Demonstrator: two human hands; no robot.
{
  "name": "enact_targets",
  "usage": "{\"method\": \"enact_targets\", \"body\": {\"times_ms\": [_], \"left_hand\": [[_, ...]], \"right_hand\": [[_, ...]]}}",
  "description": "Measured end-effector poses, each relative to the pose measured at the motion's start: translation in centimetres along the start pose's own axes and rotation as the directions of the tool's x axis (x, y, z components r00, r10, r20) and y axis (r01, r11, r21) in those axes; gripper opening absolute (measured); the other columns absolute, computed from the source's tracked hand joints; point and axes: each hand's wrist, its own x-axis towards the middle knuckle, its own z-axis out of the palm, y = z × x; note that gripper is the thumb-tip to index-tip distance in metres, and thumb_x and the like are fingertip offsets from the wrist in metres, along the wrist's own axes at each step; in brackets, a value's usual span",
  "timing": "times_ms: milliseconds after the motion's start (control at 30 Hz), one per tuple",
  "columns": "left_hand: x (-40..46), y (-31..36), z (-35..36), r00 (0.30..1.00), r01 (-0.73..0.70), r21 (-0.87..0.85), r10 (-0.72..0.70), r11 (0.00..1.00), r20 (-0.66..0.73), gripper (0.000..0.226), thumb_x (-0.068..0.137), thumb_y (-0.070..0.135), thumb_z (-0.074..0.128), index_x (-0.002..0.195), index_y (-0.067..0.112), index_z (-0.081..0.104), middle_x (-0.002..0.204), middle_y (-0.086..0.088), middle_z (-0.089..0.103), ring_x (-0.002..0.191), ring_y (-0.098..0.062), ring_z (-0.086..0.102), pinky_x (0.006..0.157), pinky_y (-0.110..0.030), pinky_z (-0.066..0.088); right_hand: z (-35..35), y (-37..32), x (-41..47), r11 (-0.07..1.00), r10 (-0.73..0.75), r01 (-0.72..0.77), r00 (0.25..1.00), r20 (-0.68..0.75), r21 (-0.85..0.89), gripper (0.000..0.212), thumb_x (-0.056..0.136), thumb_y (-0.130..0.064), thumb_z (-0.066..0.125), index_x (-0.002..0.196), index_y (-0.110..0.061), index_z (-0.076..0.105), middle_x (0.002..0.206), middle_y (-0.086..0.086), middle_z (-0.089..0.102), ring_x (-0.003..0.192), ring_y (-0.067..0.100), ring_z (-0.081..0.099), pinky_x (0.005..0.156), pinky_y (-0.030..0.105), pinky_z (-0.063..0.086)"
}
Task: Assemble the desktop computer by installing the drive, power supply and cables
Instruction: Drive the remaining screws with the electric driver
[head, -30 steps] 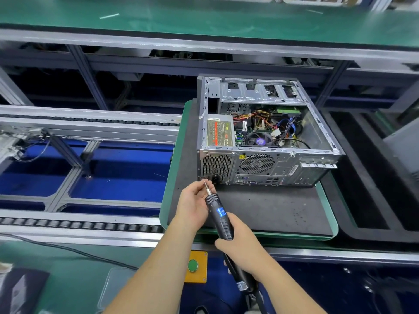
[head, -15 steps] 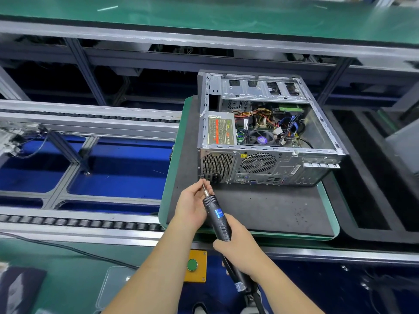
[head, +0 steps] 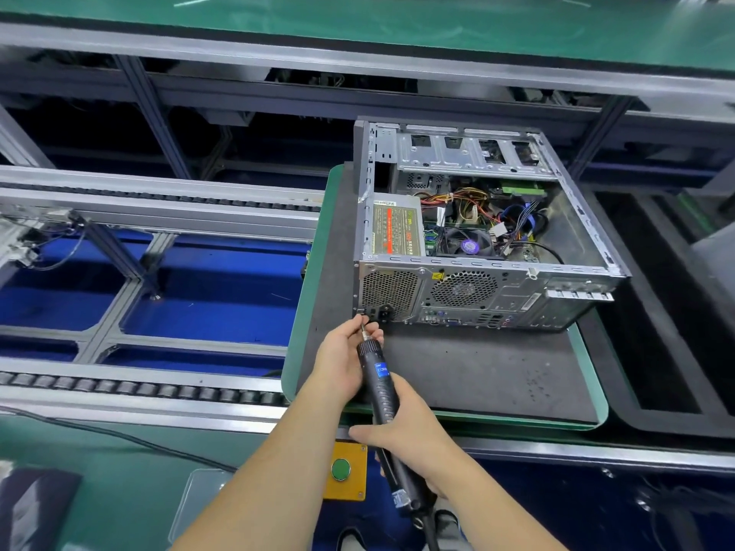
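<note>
While the right hand (head: 401,427) is clenching its grip round the handle of the electric screwdriver (head: 378,375), the left hand (head: 344,359) is pinching the bit near its tip, steadying it at the lower left corner of the computer case's (head: 477,296) rear panel. Whether a screw is sitting on the bit is too small to tell. Just beyond the tip, the power supply (head: 393,228) is already sitting inside the case at its near left corner, and coloured cables (head: 473,204) are lying further in. Judging by this, the step in hand is screwing the power supply to the rear panel; next, the bit needs lining up squarely with the hole. The case is lying open-side up on a dark mat (head: 477,375), with bare mat in front of it giving room for both hands.
</note>
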Motion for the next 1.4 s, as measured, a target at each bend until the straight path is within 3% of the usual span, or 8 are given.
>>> {"method": "enact_targets", "body": {"times_ms": [100, 200, 600, 833, 1000, 1267, 1333, 1400], "left_hand": [[0.1, 0.0, 0.5, 1.0, 0.005, 0.019, -0.005, 1.0, -0.03, 0.011, 0.101, 0.011, 0.052, 0.098, 0.003, 0.058, 0.077, -0.012, 0.061, 0.07, -0.022, 0.059, 0.069, -0.029, 0.05], [0.2, -0.3, 0.7, 0.999, 0.002, 0.03, -0.001, 1.0, -0.041, 0.01, 0.102, 0.011, 0.05, 0.102, 0.002, 0.056, 0.078, -0.012, 0.058, 0.069, -0.023, 0.057, 0.069, -0.03, 0.048], [0.9, -0.5, 0.0, 0.999, 0.003, 0.062, 0.0, 0.998, -0.045, 0.017, 0.1, 0.018, 0.055, 0.103, 0.004, 0.063, 0.081, -0.011, 0.071, 0.071, -0.025, 0.068, 0.053, -0.031, 0.056], [0.5, -0.1, -1.5, 0.993, 0.038, 0.013, -0.039, 0.999, 0.108, 0.038, 0.106, 0.027, 0.037, 0.122, -0.002, 0.057, 0.11, -0.023, 0.072, 0.093, -0.034, 0.074, 0.071, -0.037, 0.062], [0.6, -0.2, -1.6, 0.994, 0.039, 0.031, -0.042, 0.999, 0.098, 0.038, 0.107, 0.026, 0.036, 0.12, -0.002, 0.057, 0.113, -0.025, 0.07, 0.097, -0.035, 0.073, 0.088, -0.04, 0.056], [0.3, -0.2, -1.3, 0.999, 0.039, 0.009, -0.039, 0.999, 0.03, 0.033, 0.105, 0.024, 0.041, 0.116, -0.002, 0.058, 0.117, -0.027, 0.068, 0.101, -0.037, 0.07, 0.089, -0.039, 0.056], [0.0, -0.6, -0.8, 0.996, -0.054, 0.087, 0.06, 0.995, -0.062, 0.022, 0.099, 0.015, 0.05, 0.105, -0.002, 0.062, 0.106, -0.027, 0.071, 0.091, -0.038, 0.073, 0.079, -0.039, 0.06], [-0.5, -0.8, -0.8, 0.907, -0.262, 0.442, 0.375, 0.858, -0.19, 0.01, 0.091, 0.009, 0.055, 0.091, 0.007, 0.065, 0.089, -0.019, 0.074, 0.083, -0.035, 0.073, 0.07, -0.038, 0.061]], "right_hand": [[0.6, 0.2, 0.6, 1.0, -0.022, 0.021, 1.0, -0.014, -0.014, 0.091, 0.056, -0.038, 0.09, 0.131, -0.048, 0.04, 0.112, -0.015, 0.06, 0.096, 0.009, 0.066, 0.076, 0.028, 0.059], [0.7, 0.3, 0.8, 0.998, -0.031, 0.029, 0.999, -0.026, -0.046, 0.089, 0.06, -0.03, 0.086, 0.132, -0.048, 0.038, 0.111, -0.016, 0.059, 0.095, 0.005, 0.064, 0.071, 0.019, 0.056], [1.2, 0.5, 1.4, 1.0, -0.027, 0.027, 0.999, -0.033, 0.005, 0.082, 0.064, -0.015, 0.079, 0.13, -0.045, 0.04, 0.107, -0.007, 0.06, 0.088, 0.009, 0.064, 0.064, 0.016, 0.052], [2.2, 0.7, 1.6, 0.988, 0.001, 0.002, 1.0, -0.023, 0.153, 0.065, 0.068, -0.007, 0.075, 0.115, -0.045, 0.05, 0.101, 0.005, 0.063, 0.087, 0.016, 0.064, 0.065, 0.018, 0.053], [2.6, 0.7, 1.7, 0.988, 0.008, -0.002, 0.999, -0.038, 0.155, 0.067, 0.07, -0.006, 0.075, 0.121, -0.04, 0.049, 0.103, 0.003, 0.064, 0.093, 0.02, 0.066, 0.07, 0.023, 0.058], [3.2, 0.4, 1.7, 0.98, -0.006, 0.017, 0.998, -0.057, 0.197, 0.067, 0.067, -0.006, 0.076, 0.12, -0.039, 0.052, 0.098, -0.002, 0.066, 0.089, 0.014, 0.068, 0.07, 0.023, 0.058], [3.1, 0.4, 1.5, 0.98, -0.005, 0.017, 0.998, -0.062, 0.199, 0.068, 0.066, -0.006, 0.077, 0.12, -0.038, 0.053, 0.098, -0.003, 0.067, 0.088, 0.013, 0.068, 0.07, 0.022, 0.058], [2.9, 0.5, 1.5, 0.985, -0.015, 0.027, 0.998, -0.068, 0.172, 0.07, 0.066, -0.008, 0.079, 0.121, -0.04, 0.051, 0.101, -0.005, 0.067, 0.089, 0.011, 0.068, 0.069, 0.021, 0.057]]}}
